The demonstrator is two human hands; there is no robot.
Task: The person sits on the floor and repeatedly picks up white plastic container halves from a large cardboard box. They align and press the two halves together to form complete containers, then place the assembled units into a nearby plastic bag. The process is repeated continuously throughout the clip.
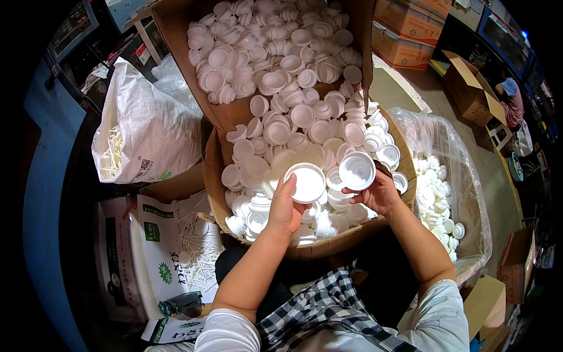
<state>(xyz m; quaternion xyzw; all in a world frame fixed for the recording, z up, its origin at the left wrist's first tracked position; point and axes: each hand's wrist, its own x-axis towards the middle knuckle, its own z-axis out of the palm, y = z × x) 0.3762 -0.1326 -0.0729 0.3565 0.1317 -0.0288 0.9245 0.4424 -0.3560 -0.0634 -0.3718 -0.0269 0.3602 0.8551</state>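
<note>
My left hand (284, 212) is closed on a round white plastic lid (307, 183), its pale face turned up. Opposite it, my right hand (382, 196) grips a second white plastic cap (357, 171) by its edge, its stepped, hollow side showing. Something dark and narrow shows behind the right fingers, too covered to name. Both pieces are held apart, just above a large cardboard box (214, 193) heaped with similar white plastic caps (275, 132). More caps spill out of a tilted carton (202, 111) behind.
A clear plastic bag (476, 193) of white caps stands right of the box. At left are a white woven sack (141, 126) and a printed bag with thin white sticks (196, 249). Stacked cartons (404, 44) rise behind; another person (511, 102) sits far right.
</note>
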